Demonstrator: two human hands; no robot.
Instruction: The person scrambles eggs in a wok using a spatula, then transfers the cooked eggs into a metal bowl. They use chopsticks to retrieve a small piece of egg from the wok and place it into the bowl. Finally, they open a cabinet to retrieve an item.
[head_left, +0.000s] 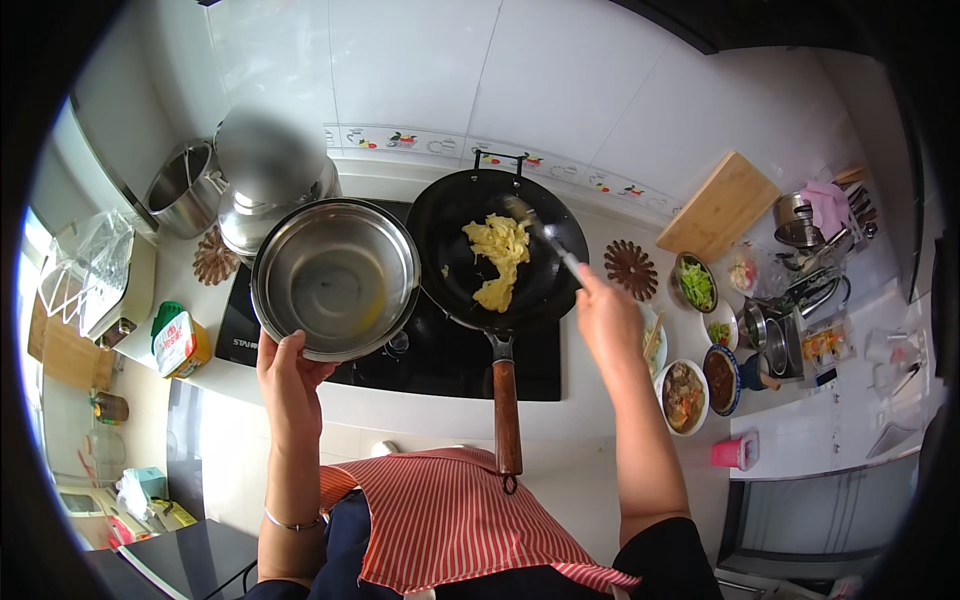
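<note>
My left hand (291, 375) grips the near rim of a stainless steel bowl (337, 281), which has a little yellow liquid in its bottom. The bowl is beside a black wok (450, 195) on the cooktop (450, 371). Scrambled egg (501, 251) lies in the wok. In my right hand (606, 307) is the pale handle of a spatula (559, 247); its blurred head is over the wok, just right of the egg. The wok's wooden handle (507, 412) points towards me, with neither hand on it.
Behind the bowl stands a lidded steel pot (247, 217). Right of the wok are a wooden trivet (631, 270), a cutting board (720, 202), a bowl of chopped greens (695, 283) and a bowl of cooked food (684, 396). A yellow tub (180, 345) stands at the left.
</note>
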